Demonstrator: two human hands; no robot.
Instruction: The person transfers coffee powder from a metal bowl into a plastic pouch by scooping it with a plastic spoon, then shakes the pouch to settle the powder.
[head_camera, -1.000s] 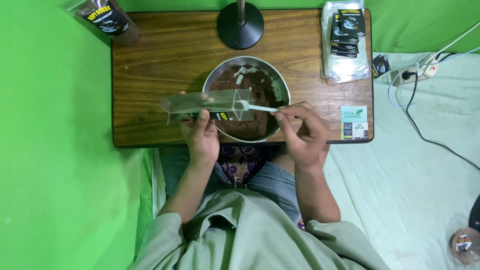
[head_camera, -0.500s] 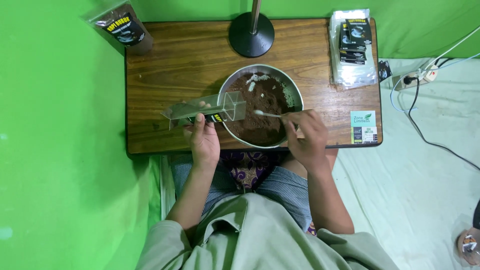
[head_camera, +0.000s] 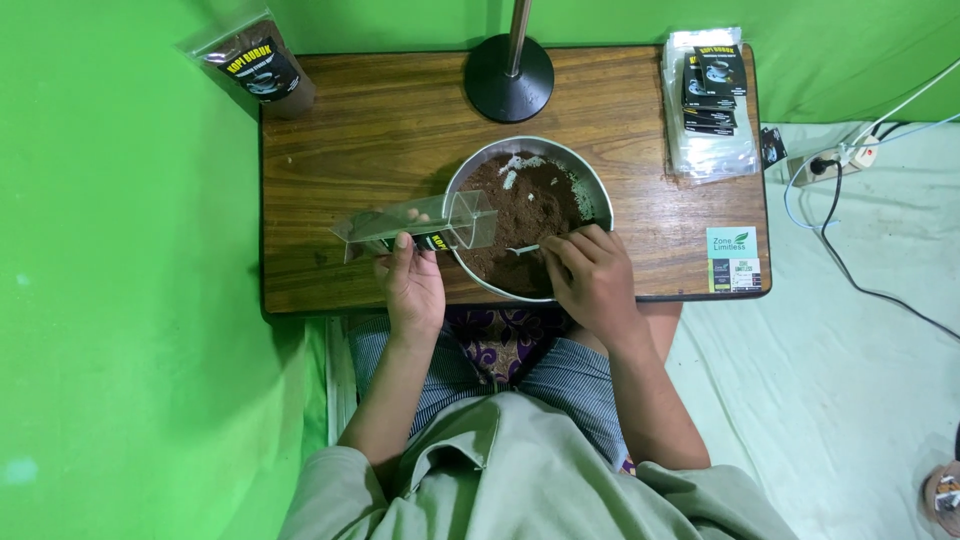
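Observation:
My left hand (head_camera: 413, 283) holds a clear plastic pouch (head_camera: 410, 226) lying sideways, its open mouth at the rim of a metal bowl (head_camera: 596, 188). Dark brown powder (head_camera: 525, 215) fills the bowl, with a few white lumps at the far side. A small spoon (head_camera: 527, 248) is gripped in my right hand (head_camera: 592, 279), its tip down in the powder near the pouch mouth. Both hands rest over the front edge of a wooden table (head_camera: 380, 130).
A black round lamp base (head_camera: 509, 77) stands at the table's back. A filled pouch (head_camera: 258, 66) sits at the back left corner, a stack of empty pouches (head_camera: 708, 100) at the back right. A small card (head_camera: 733, 259) lies front right. Cables and a power strip (head_camera: 845, 160) lie on the floor.
The spoon has come back from near the pouch mouth and dipped into the powder. The pouch stays held at the bowl's rim. The view shifted slightly.

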